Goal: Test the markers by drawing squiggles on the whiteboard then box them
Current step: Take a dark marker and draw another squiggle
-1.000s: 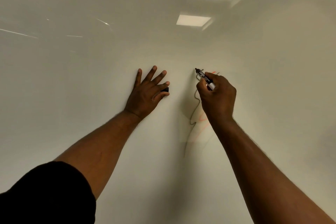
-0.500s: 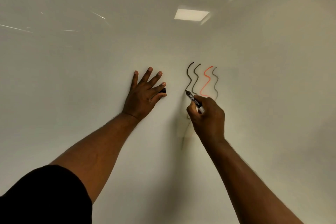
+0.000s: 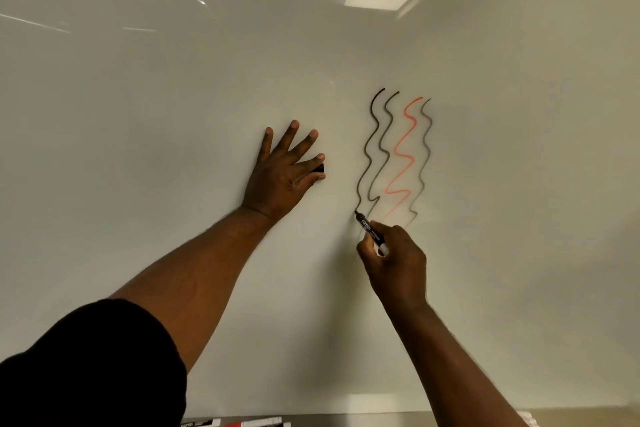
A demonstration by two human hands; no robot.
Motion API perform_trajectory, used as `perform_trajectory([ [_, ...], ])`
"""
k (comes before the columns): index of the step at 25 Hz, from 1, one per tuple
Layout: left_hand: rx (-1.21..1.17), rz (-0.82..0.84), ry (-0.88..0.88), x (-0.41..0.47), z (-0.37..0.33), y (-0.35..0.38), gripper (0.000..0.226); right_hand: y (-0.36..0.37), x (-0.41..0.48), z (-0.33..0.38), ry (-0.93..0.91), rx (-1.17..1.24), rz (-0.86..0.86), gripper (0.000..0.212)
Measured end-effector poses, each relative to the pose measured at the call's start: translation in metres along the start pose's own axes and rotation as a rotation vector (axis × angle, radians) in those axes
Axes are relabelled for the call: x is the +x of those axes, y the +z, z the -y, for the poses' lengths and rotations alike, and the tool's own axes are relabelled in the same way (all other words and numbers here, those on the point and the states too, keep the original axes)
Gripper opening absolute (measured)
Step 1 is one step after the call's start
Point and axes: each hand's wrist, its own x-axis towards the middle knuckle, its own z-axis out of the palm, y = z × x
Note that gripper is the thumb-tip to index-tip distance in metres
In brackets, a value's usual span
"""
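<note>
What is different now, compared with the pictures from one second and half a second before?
The right hand moved down the whiteboard with the marker, drawing the leftmost black squiggle from top to bottom, where the tip is now. The left hand stayed spread on the board, the black cap between thumb and forefinger. The other three squiggles are unchanged.

Bottom-edge markers (image 3: 258,422) cropped; small black object (image 3: 319,169) half hidden between left hand (image 3: 280,173) thumb and forefinger.
</note>
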Motion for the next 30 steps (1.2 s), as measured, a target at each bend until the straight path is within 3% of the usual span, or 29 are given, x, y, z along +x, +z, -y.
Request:
perform_trajectory([
  [5,-0.01,0.044,-0.008,-0.019,-0.002,0.001,0.034,0.006,-0.04,-0.018,0.11,0.031,0.041,0.022],
  [8,-0.022,0.059,-0.014,-0.023,-0.005,0.001,0.034,0.011,-0.075,-0.029,0.063,-0.041,0.226,0.016],
  [10,-0.025,0.073,-0.027,-0.023,-0.005,-0.001,0.034,0.011,-0.094,-0.033,0.141,-0.061,0.289,0.015],
  [20,-0.12,0.265,-0.115,-0.073,-0.031,-0.015,0.03,-0.018,-0.122,-0.049,0.149,-0.065,0.236,0.025],
  [24,-0.279,0.377,-0.305,-0.148,-0.071,-0.02,0.023,-0.023,-0.154,-0.058,0.171,-0.127,0.262,0.034],
  [30,-0.36,0.596,-0.587,-0.23,-0.115,-0.038,0.028,-0.026,-0.201,-0.056,0.229,-0.174,0.35,0.03],
])
